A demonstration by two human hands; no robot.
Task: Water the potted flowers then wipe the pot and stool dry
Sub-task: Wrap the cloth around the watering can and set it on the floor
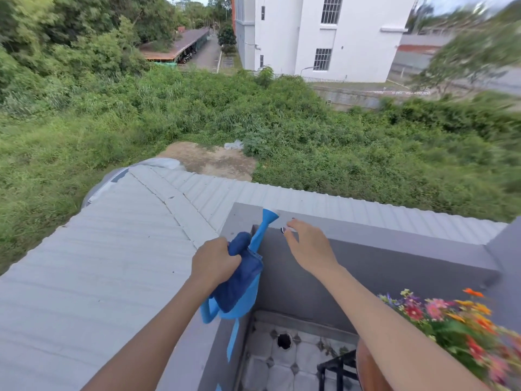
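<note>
A light blue watering can (242, 301) rests on the grey ledge at the balcony corner, its spout (263, 228) pointing up and away. A dark blue cloth (239, 277) is draped over its top. My left hand (214, 261) is shut on the cloth at the can's top. My right hand (306, 245) hovers open just right of the spout, above the wall ledge, fingers spread and holding nothing. The potted flowers (456, 325), many-coloured, show at the lower right. The brown pot (366, 368) stands on a black stool (335, 368), both partly hidden by my right forearm.
The grey parapet wall (394, 241) bounds the balcony on the far and left sides. A tiled floor (282, 371) with a drain hole (284, 340) lies below. Beyond the wall are a corrugated metal roof (112, 249), dense greenery and a white building.
</note>
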